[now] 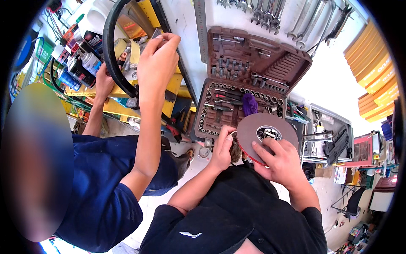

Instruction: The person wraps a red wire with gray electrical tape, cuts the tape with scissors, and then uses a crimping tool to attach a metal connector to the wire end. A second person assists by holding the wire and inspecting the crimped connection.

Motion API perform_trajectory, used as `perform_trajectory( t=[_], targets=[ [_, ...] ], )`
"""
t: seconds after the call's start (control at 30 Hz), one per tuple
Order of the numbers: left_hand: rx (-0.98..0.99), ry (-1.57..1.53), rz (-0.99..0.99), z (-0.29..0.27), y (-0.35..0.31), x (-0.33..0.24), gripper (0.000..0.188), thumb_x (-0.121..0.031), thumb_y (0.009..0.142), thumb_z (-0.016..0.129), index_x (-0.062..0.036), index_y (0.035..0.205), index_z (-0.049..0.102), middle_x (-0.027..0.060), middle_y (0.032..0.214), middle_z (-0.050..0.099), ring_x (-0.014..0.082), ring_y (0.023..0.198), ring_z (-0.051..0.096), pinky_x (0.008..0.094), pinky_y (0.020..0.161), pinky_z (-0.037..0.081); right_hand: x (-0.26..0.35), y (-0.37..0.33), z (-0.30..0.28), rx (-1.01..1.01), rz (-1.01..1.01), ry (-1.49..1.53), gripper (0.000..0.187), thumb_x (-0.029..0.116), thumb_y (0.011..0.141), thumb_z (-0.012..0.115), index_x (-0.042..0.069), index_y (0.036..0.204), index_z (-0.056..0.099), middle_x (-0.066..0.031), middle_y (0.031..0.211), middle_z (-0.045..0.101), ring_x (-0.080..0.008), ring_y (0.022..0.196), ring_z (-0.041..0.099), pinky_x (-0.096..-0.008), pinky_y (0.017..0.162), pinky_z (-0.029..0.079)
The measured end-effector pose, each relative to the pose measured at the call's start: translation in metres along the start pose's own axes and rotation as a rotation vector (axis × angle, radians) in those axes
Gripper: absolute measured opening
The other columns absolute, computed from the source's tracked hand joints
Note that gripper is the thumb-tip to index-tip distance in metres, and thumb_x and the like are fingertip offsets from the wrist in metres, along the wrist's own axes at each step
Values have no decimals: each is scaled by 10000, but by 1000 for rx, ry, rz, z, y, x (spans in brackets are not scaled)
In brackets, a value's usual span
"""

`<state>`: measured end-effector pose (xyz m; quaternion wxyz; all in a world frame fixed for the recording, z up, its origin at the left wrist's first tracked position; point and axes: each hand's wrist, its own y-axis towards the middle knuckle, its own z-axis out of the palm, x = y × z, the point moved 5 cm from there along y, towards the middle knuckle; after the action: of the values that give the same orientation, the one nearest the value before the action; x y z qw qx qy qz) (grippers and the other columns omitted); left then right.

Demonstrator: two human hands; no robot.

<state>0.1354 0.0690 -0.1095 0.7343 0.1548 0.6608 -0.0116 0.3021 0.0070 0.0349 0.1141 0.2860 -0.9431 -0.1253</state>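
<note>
In front of my chest is a flat, dark-brown roll of tape (pixel 247 129) with a red outer edge, tilted up. My right hand (pixel 279 161) grips its lower right side, fingers over the face near the centre hole, thumb below the rim. My left hand (pixel 224 149) is closed at the roll's left edge, its fingertips partly hidden. A brown textured piece (pixel 235 149) shows between that hand and the roll; I cannot tell what it is. Behind the roll lies an open brown socket set case (pixel 202 120) with sockets, drivers and a purple cloth (pixel 249 104).
Close on my left, a person in a dark blue shirt (pixel 105 190) reaches over a yellow shelf (pixel 112 108) crowded with spray cans and bottles (pixel 78 72). A black curved bar (pixel 111 51) rises there. Wrenches (pixel 267 19) hang on the wall; an open drawer (pixel 327 122) holds tools at right.
</note>
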Motion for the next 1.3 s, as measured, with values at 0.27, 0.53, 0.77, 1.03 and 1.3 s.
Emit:
perform_trajectory(
  t=[0.27,0.53,0.77,1.03,1.3],
  targets=[
    [45,-687,-448,28,2,0,227,-240,1106,423,-58,1127,557,36,1111,616,104,1049,565,295,949,449,0,-6,4,29,-102,-79,569,354,754,789,82,1245,697,-112,1113,636,-272,917,671,-407,834,521],
    [46,-720,-406,22,-2,7,168,-187,1091,434,-65,1079,550,21,1040,604,98,995,554,270,924,441,-1,-8,7,11,-40,-53,533,328,768,791,87,1234,703,-102,1077,628,-258,866,666,-395,814,522],
    [-3,-106,-139,10,-2,0,148,-119,1046,498,-27,1144,561,25,1060,587,99,1046,525,283,954,426,-2,-9,7,-24,-15,-66,517,305,767,792,91,1230,706,-88,1053,630,-246,840,666,-387,790,522],
    [-109,36,120,10,-4,-26,210,-42,978,610,-7,1183,579,105,1117,645,188,1003,635,331,934,497,-2,-13,2,-79,32,10,508,269,732,804,107,1206,725,-78,1042,639,-241,839,664,-383,770,532],
    [-31,-99,88,5,-5,-16,169,-23,984,651,-27,1147,607,79,1170,633,168,1110,606,319,995,474,-3,-19,3,-100,73,16,505,250,706,808,128,1191,738,-78,1057,655,-269,797,662,-396,742,545]
  ],
)
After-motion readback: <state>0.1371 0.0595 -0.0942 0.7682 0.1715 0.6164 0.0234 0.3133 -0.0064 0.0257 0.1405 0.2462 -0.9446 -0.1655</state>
